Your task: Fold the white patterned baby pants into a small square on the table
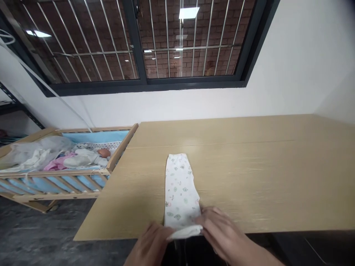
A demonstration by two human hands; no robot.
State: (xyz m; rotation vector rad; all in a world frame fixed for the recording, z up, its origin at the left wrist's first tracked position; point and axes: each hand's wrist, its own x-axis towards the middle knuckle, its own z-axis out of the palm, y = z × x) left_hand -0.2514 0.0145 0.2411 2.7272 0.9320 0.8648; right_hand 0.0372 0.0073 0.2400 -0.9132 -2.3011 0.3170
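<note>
A small white baby garment (180, 188) with a pale printed pattern lies folded into a long narrow strip on the wooden table (249, 166), running from the middle toward the near edge. My left hand (151, 245) pinches its near end from the left at the table's front edge. My right hand (224, 232) rests on the same near end from the right, fingers closed over the folded-up hem. The hem is lifted slightly off the tabletop between both hands.
A wooden crib (63, 173) stands against the table's left side, holding a baby doll (94, 156) and bunched cloths on blue bedding. A white wall and a barred window (144, 40) lie behind. Dark floor (41, 236) shows at lower left.
</note>
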